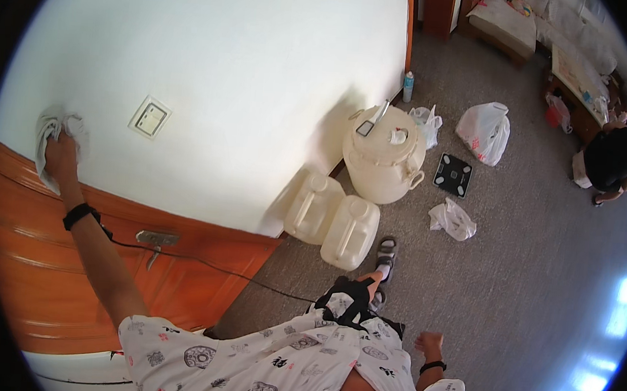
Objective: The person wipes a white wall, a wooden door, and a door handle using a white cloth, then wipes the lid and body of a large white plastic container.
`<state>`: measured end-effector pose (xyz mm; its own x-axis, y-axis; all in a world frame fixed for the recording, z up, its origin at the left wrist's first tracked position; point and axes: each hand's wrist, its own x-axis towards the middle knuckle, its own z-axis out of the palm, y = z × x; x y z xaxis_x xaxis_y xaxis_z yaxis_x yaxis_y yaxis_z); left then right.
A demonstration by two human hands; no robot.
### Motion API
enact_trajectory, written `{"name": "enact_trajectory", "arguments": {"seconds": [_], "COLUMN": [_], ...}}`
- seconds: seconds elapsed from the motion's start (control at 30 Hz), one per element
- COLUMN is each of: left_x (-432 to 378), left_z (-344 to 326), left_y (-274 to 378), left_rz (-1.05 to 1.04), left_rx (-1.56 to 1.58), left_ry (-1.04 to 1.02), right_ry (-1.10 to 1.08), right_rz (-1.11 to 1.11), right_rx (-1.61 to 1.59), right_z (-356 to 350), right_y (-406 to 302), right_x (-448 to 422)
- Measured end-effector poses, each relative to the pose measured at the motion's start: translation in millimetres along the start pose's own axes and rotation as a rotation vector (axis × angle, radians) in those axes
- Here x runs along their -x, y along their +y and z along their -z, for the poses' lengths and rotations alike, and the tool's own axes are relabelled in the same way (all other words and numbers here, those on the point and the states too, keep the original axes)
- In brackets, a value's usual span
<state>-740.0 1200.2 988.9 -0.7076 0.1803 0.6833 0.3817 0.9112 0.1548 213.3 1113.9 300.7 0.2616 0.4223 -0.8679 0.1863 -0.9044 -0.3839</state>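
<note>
My left hand [62, 160] is stretched up and out, gripping a pale grey-white cloth [51, 125]. The cloth is pressed against the white wall [235, 70], just above the top of an orange-brown wooden door [201, 237]. A square white wall switch [151, 117] sits on the wall a short way right of the cloth. Low at my side hangs my right hand [429, 343], with nothing visible in it and its fingers slightly apart. A black band is on each wrist, and a dark cable runs from the left one towards my waist.
Near my feet stand two whitish plastic jerrycans [350, 233] and a large lidded plastic barrel [384, 157]. A black bathroom scale [453, 175], plastic bags [484, 132] and a spray can [408, 86] are on the grey floor. Another person [610, 159] bends by a low table [578, 78].
</note>
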Motion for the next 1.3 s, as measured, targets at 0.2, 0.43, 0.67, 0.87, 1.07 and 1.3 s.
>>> {"name": "enact_trajectory", "arguments": {"seconds": [0.2,0.43,0.67,0.87,1.07,1.3], "left_x": [-26,-19,26,60,165,460], "left_z": [-20,-20,-55,-63,-117,-220], "left_y": [-59,-72,-31,-71,-97,45], "left_rz": [-0.251,-0.074,0.054,0.102,-0.375,-0.712], "left_rx": [-0.065,-0.023,0.218,0.173,-0.861,-0.234], "left_ry": [0.298,0.246,0.205,0.158,-0.467,-0.778], "right_ry": [-0.033,-0.047,-0.163,-0.168,-0.189,0.044], "right_rz": [0.079,0.171,0.406,0.53,0.482,0.695], "right_rx": [0.084,0.245,0.391,0.511,0.534,0.462], "right_z": [-10,-26,-18,-18,42,174], "right_y": [-158,-274,-279,-293,-274,-244], "right_x": [7,-28,-171,-180,-227,-301]}}
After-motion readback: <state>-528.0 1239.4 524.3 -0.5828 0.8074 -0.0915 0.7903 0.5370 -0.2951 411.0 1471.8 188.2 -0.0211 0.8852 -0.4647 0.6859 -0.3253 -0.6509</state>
